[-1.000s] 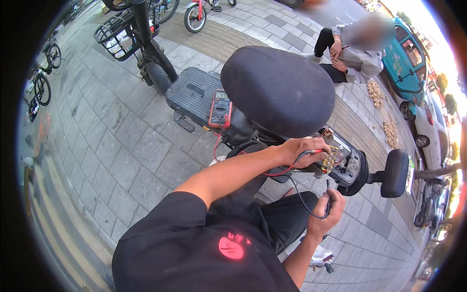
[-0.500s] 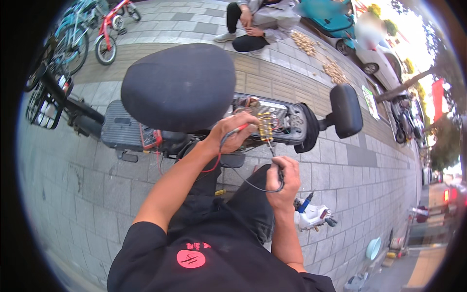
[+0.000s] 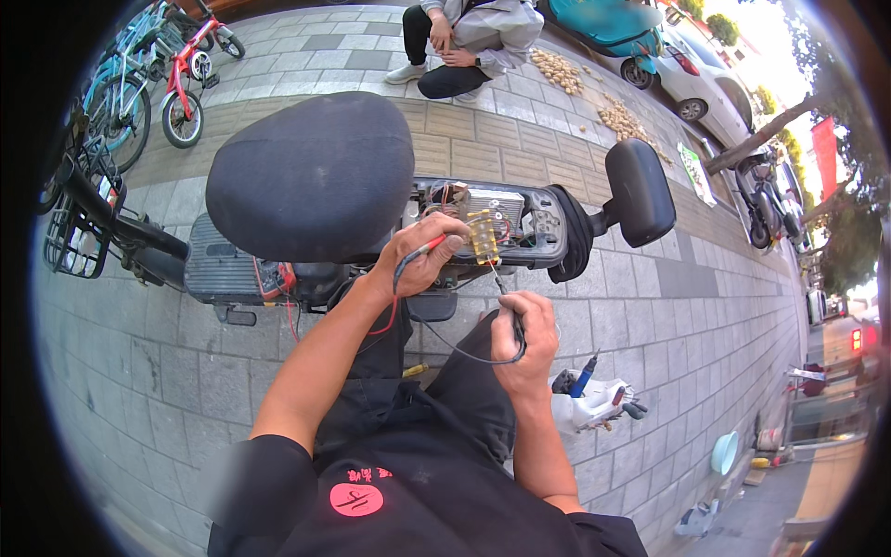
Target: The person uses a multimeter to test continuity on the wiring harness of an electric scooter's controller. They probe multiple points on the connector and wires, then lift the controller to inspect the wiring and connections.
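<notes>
My left hand (image 3: 419, 254) is closed on a red test probe (image 3: 429, 244), its tip side close to a yellowish terminal block (image 3: 484, 239). Below the block, my right hand (image 3: 527, 342) grips a black test probe (image 3: 502, 281) that points up at the block's lower end. Whether either tip touches metal is too small to tell. The block sits among wires in the opened body of an electric scooter (image 3: 543, 227), beside a silver finned box (image 3: 497, 200). A red-cased multimeter (image 3: 275, 279) lies on the ribbed footboard (image 3: 212, 262), with the probe leads running toward it.
The scooter's large black seat (image 3: 311, 176) stands raised at left, and a padded backrest (image 3: 640, 193) at right. A white tool holder (image 3: 594, 405) with a blue-handled tool is on the paving by my right arm. Another person (image 3: 464, 58) squats beyond the scooter.
The whole view has shifted slightly, so the scooter and hands appear further left. Both hands keep their probes at the terminal block.
</notes>
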Demonstrator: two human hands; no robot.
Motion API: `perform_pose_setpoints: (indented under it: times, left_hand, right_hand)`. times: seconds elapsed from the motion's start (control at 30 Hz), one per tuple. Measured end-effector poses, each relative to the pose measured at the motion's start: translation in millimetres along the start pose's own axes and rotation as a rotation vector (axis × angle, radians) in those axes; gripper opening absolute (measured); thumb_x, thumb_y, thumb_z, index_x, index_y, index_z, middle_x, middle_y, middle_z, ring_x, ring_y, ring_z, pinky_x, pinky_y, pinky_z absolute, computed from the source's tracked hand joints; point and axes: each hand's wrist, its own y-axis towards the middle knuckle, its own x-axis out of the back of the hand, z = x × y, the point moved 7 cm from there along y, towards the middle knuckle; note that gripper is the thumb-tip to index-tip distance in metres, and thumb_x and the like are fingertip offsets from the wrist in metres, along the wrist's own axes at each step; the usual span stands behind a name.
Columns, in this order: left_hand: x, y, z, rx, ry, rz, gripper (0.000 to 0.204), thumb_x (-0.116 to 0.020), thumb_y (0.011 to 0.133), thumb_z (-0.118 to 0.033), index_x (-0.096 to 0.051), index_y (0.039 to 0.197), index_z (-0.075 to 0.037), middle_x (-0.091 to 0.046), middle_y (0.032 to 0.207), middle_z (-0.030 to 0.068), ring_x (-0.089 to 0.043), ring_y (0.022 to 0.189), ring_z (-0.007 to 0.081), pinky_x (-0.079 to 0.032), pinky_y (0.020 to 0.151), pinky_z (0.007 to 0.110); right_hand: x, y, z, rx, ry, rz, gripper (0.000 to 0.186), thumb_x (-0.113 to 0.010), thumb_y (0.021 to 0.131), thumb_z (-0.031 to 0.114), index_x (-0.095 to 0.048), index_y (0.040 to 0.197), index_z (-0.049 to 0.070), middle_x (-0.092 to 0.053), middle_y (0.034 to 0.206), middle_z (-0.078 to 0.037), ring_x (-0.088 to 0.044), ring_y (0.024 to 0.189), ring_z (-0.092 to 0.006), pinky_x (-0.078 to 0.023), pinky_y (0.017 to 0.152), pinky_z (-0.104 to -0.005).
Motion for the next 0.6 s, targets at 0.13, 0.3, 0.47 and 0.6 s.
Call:
perform_pose_setpoints:
  times: [0.13,0.3,0.47,0.6]
  left_hand:
    - [0,1,0,-0.005,0.001,0.013,0.021,-0.070,0.113,-0.023,-0.073,0.123,-0.005,-0.076,0.113,0.0156,-0.076,0.105,0.0353,-0.060,0.092,0.042]
    - [0,0,1,0.006,0.010,0.022,0.022,-0.068,0.114,-0.024,-0.073,0.124,-0.005,-0.075,0.114,0.0162,-0.075,0.106,0.0361,-0.060,0.093,0.043]
    - [1,-2,1,0.055,-0.030,0.040,0.025,-0.067,0.116,-0.027,-0.073,0.124,-0.005,-0.075,0.116,0.0152,-0.075,0.107,0.0340,-0.059,0.093,0.042]
    - [3,-10,11,0.154,-0.169,0.016,0.031,-0.062,0.119,-0.033,-0.073,0.123,-0.005,-0.072,0.107,0.0090,-0.071,0.090,0.0204,-0.057,0.082,0.035]
  right_hand:
    - [0,1,0,-0.005,0.011,-0.002,0.027,-0.073,0.091,-0.006,-0.075,0.117,0.000,-0.073,0.118,-0.020,-0.074,0.103,-0.0361,-0.062,0.091,-0.0434]
    - [2,3,2,0.006,0.018,-0.009,0.026,-0.073,0.090,-0.007,-0.075,0.115,0.000,-0.073,0.118,-0.019,-0.074,0.101,-0.0357,-0.062,0.090,-0.0423]
    - [9,-3,-5,-0.100,0.110,-0.051,0.023,-0.069,0.099,-0.003,-0.073,0.122,-0.002,-0.074,0.113,-0.018,-0.075,0.097,-0.0289,-0.061,0.087,-0.0384]
    - [27,-9,-16,-0.320,0.107,-0.154,0.025,-0.062,0.114,0.015,-0.071,0.129,-0.003,-0.075,0.098,-0.009,-0.068,0.083,-0.0151,-0.058,0.078,-0.0335]
